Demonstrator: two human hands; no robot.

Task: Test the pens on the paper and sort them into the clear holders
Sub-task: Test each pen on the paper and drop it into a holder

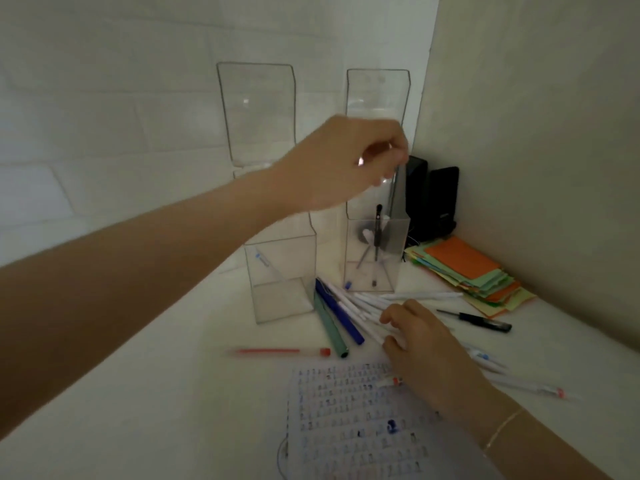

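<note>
Two tall clear holders stand at the back of the white table. The left holder has one pen with a blue clip in it. The right holder contains a black pen and a few pale ones. My left hand is raised over the right holder's opening, its curled fingers pinching a blurred clear pen. My right hand lies on a pile of white pens, fingers curled around one of them. The test paper, covered in small scribbles, lies at the front.
A green marker and a blue marker lie beside the pile, a red pen to their left, and a black pen to the right. Coloured paper notes and black boxes fill the back right corner. More pens lie right of my wrist.
</note>
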